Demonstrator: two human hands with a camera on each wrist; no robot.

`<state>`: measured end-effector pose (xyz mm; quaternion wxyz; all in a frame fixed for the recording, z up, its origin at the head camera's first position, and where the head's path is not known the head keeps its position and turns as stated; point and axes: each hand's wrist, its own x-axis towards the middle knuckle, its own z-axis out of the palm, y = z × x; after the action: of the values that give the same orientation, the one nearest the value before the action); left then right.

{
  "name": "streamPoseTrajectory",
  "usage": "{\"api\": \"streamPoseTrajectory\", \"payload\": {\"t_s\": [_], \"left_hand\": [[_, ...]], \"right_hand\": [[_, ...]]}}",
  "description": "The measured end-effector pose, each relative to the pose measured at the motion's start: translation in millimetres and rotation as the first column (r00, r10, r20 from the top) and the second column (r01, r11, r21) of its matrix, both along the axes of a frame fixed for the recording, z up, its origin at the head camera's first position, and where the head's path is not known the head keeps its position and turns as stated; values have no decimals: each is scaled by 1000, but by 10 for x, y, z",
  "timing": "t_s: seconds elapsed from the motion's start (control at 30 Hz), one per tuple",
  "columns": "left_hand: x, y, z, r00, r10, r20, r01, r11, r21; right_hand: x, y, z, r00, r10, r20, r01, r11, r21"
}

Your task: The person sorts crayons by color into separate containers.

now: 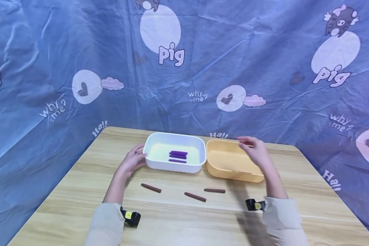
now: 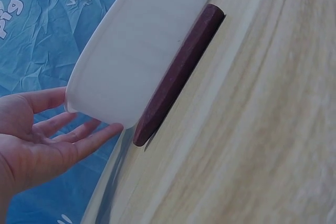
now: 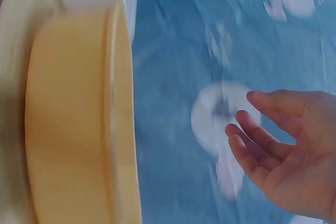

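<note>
A white tub (image 1: 172, 167) holds purple sticks (image 1: 178, 156). A yellow tub (image 1: 230, 173) stands against its right side. My left hand (image 1: 139, 156) lies with straight fingers at the white tub's left wall; in the left wrist view the left hand (image 2: 58, 135) is flat beside the white tub (image 2: 142, 51). My right hand (image 1: 249, 145) hovers over the yellow tub's far right rim. In the right wrist view the right hand (image 3: 273, 145) is relaxed and holds nothing, apart from the yellow tub (image 3: 73, 124). Three brown sticks (image 1: 195, 196) lie on the table in front of the tubs.
The wooden table (image 1: 184, 222) is walled in by a blue printed cloth (image 1: 202, 68) behind and on both sides. One brown stick (image 2: 178, 74) shows past the white tub in the left wrist view. Black wrist cameras (image 1: 130, 216) sit on both sleeves.
</note>
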<state>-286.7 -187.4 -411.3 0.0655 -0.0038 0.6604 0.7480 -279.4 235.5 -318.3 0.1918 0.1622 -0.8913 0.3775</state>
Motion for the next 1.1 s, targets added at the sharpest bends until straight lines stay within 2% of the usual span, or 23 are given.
{"api": "streamPoseTrajectory", "payload": {"t_s": [0.13,0.3,0.43,0.5,0.63,0.73,0.77,0.9,1.1], "left_hand": [[13,-19,-4,1000,-7,-13,7,1000,1],[20,-23,-8,1000,-14,-24,14,1000,-5],[30,-19,-2,999,-14,-28,14,1000,-5],[36,-14,5,1000,-12,-28,12,1000,-3],[41,-5,11,1000,-14,-25,14,1000,-1],[33,1,13,999,-18,-27,18,1000,-8],[29,0,12,1000,-17,-25,17,1000,-8],[21,-9,7,999,-15,-29,15,1000,-27],[57,-138,14,999,-24,-48,17,990,-139]], "right_hand": [[123,458,-85,995,-87,57,89,995,-39],[240,899,-295,963,-142,228,165,983,-85],[265,1088,-493,926,-76,369,149,974,-172],[264,1138,-589,913,-5,409,115,962,-246],[265,1166,-759,890,124,439,73,911,-405],[277,1153,-833,874,200,442,58,861,-505],[284,1148,-840,867,222,446,45,857,-513],[306,1112,-852,863,250,439,55,818,-573],[315,1112,-858,868,250,429,63,801,-596]]}}
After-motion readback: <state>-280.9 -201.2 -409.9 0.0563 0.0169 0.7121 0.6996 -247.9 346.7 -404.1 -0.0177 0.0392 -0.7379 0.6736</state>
